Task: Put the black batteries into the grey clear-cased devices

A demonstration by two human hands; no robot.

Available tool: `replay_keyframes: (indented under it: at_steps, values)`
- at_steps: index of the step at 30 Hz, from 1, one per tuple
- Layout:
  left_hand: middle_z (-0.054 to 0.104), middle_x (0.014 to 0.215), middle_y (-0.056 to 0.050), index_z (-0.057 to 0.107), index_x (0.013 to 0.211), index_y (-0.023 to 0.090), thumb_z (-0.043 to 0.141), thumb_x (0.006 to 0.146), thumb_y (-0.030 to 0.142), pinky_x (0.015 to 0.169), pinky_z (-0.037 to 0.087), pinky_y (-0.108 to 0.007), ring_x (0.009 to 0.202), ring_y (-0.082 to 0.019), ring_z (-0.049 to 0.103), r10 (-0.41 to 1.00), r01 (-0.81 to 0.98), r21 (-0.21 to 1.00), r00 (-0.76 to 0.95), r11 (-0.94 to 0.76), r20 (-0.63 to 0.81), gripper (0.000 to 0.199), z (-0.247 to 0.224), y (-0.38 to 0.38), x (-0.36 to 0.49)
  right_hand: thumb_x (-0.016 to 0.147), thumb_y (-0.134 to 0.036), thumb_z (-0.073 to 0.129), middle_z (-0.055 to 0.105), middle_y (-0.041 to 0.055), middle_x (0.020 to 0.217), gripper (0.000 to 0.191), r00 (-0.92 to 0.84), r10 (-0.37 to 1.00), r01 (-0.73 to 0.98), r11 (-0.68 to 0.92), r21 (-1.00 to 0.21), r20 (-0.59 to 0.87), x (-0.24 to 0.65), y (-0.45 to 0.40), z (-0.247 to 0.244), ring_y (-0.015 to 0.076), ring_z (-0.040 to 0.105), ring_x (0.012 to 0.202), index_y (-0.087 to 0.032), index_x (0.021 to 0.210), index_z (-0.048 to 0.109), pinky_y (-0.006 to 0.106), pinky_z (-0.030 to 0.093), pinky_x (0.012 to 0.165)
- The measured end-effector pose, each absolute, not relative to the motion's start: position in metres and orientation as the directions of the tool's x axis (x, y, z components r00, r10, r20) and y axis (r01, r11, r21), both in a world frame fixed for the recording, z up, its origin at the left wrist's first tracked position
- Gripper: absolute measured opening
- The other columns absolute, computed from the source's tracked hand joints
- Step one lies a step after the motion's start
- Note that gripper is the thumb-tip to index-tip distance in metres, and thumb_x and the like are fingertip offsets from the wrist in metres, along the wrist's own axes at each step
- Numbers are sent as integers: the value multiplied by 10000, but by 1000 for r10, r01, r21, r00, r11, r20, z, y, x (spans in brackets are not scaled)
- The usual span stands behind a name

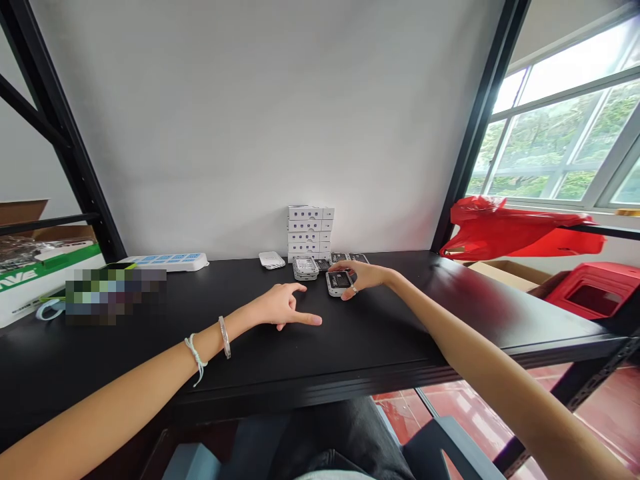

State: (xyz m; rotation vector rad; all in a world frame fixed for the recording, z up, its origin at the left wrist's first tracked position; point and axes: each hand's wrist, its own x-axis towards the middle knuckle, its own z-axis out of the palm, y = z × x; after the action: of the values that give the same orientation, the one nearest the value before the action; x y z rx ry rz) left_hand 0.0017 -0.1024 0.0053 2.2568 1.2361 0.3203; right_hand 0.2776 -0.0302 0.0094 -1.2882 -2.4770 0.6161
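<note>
Our right hand [364,277] lies curled over a small white device with a dark face [339,283], fingers across its top and thumb tucked against its near side, so it has hold of it. A ring [354,289] shows on one finger of that hand. The device sits towards the back edge of the black surface [380,333], about midway along it.

Our left hand [283,307] is empty and half open, just off the surface, with its index finger and thumb spread apart. It is nearest to the device but not touching it. A metal bangle [225,337] and a white string bracelet [195,357] circle that wrist.

Just beside the device, a silver-grey device [305,268] lies against the foot of a stack of white boxes [310,233] at the back edge. Dark flat packs [349,258] lie behind our right hand. Further left along that edge are a small white case [272,260] and a blue-and-white power strip [170,262].
</note>
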Motion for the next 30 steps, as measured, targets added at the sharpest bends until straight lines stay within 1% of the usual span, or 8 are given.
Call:
replay_keyframes:
  at_steps: [4, 8, 11, 13, 16, 21, 24, 30]
  values:
    - [548, 493, 91, 427, 1340, 174, 597, 655, 726, 584, 442, -248, 387, -125, 540, 835, 682, 592, 550, -430, -26, 896, 2, -101, 3, 551, -454, 792, 482, 55, 1376, 811, -545, 839, 749, 485, -451, -3, 276, -31, 10, 325, 456, 1234, -291, 1301, 531, 431, 408, 999]
    - [627, 641, 29, 577, 1064, 201, 409, 843, 638, 563, 439, -250, 464, -132, 601, 865, 650, 601, 478, -465, 152, 519, 5, -91, 6, 552, -523, 784, 438, 43, 1422, 884, -546, 836, 773, 481, -415, -48, 279, -32, 13, 337, 440, 1251, -312, 1354, 477, 430, 403, 1009]
    - [658, 817, -21, 560, 855, 200, 453, 875, 450, 642, 453, -257, 684, -163, 649, 869, 747, 462, 326, -479, 373, 273, 15, -69, 8, 592, -581, 743, 457, 55, 1392, 840, -537, 838, 759, 528, -382, 92, 278, -34, 14, 332, 416, 1264, -304, 1342, 483, 435, 383, 1021]
    - [659, 950, -56, 543, 857, 202, 502, 852, 376, 712, 460, -279, 858, -202, 639, 891, 815, 428, 219, -391, 397, 179, 21, -50, 10, 682, -601, 665, 501, 73, 1319, 688, -529, 807, 734, 590, -337, 261, 275, -36, 15, 314, 414, 1252, -274, 1273, 539, 432, 382, 1014]
    - [675, 829, -99, 552, 815, 169, 582, 790, 437, 615, 480, -303, 775, -245, 655, 952, 839, 473, 155, -267, 263, 271, 23, -22, 15, 785, -554, 575, 550, 105, 1187, 490, -542, 744, 719, 651, -242, 390, 271, -38, 16, 294, 436, 1197, -216, 1138, 604, 430, 400, 979]
    - [660, 595, -70, 573, 667, 129, 644, 755, 294, 487, 473, -212, 589, -183, 672, 984, 793, 588, 175, -159, 29, 200, 17, 0, 24, 791, -462, 589, 565, 107, 1120, 367, -578, 733, 730, 661, -173, 358, 269, -38, 14, 299, 447, 1153, -215, 1059, 624, 441, 416, 941]
    - [696, 689, -77, 600, 831, 105, 647, 736, 197, 488, 481, -191, 621, -173, 689, 985, 751, 644, 173, -144, 17, 140, 19, 0, 25, 800, -435, 581, 574, 104, 1107, 346, -584, 725, 724, 669, -171, 365, 269, -38, 14, 293, 450, 1150, -216, 1065, 621, 426, 413, 946]
    - [711, 731, -43, 491, 1203, 91, 686, 679, 163, 607, 547, -214, 664, -192, 715, 985, 704, 697, 170, -135, 20, 563, 36, -22, 7, 817, -412, 562, 565, 109, 1108, 337, -573, 727, 730, 663, -168, 378, 270, -38, 15, 290, 452, 1145, -203, 1078, 606, 419, 419, 938]
